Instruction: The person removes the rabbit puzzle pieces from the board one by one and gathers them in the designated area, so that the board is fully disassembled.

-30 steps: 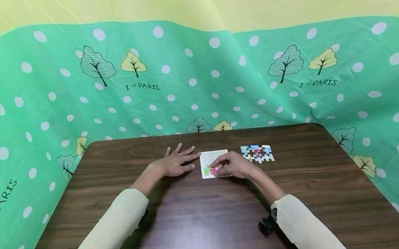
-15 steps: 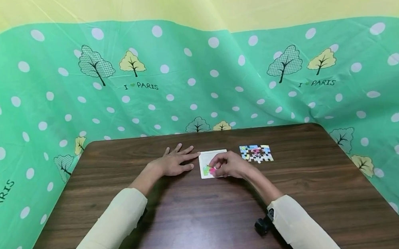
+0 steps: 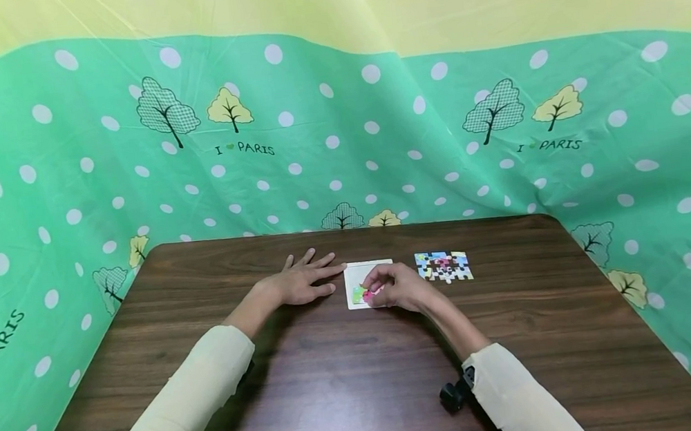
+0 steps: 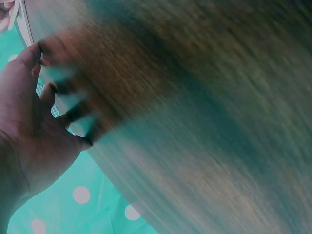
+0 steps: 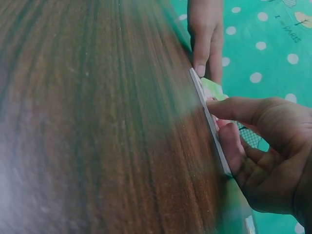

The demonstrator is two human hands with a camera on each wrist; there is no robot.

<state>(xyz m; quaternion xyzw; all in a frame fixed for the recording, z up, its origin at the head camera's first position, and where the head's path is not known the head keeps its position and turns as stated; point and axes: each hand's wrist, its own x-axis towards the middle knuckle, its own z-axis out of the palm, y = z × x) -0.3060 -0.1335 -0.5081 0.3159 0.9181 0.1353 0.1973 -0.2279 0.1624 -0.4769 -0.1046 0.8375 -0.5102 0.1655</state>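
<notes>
A white puzzle tray lies flat near the far middle of the table. On its near left part is a green jigsaw piece. My right hand reaches over the tray from the right and pinches a pink jigsaw piece beside the green one. The hand hides part of that piece and much of the tray. In the right wrist view, thumb and fingers bend down at the tray's edge. My left hand rests on the table with fingers spread, its index fingertip at the tray's upper left corner.
To the right of the tray lies a group of joined jigsaw pieces with a gap in its middle. The brown wooden table ends at a green dotted cloth. A small black camera hangs at the right wrist.
The pink piece has shifted slightly under my right fingertips, which are drawn a little closer together. My left hand stays in place.
</notes>
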